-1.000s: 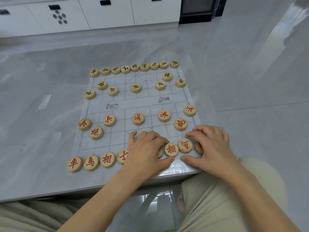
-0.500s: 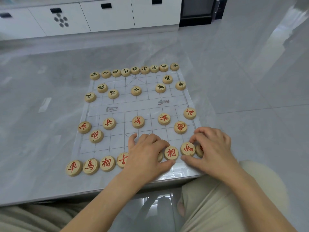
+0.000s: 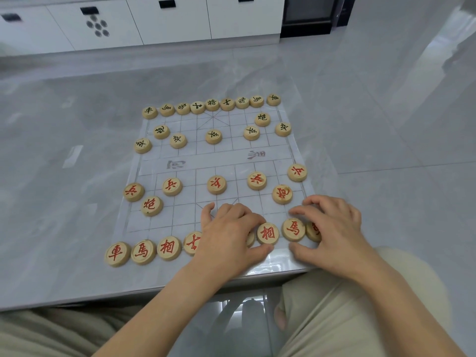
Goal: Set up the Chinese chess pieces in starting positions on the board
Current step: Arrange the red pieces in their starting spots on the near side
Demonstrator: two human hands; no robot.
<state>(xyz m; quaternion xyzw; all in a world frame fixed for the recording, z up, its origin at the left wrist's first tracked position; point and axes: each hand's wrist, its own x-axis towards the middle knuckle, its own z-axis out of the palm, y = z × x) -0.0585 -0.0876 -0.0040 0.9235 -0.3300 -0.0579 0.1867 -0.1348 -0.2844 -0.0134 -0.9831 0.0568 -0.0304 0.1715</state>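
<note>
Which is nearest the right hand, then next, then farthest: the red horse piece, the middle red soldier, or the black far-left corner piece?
1. Round wooden red horse piece: pinched by the right hand, near edge.
2. Round wooden red soldier piece: middle of the board, leftward.
3. Round wooden black-lettered piece: far-left corner.

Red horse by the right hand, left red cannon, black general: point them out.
red horse (image 3: 293,229), head view, its character.
left red cannon (image 3: 151,205), head view, top face centre.
black general (image 3: 212,104), head view, top face.
</note>
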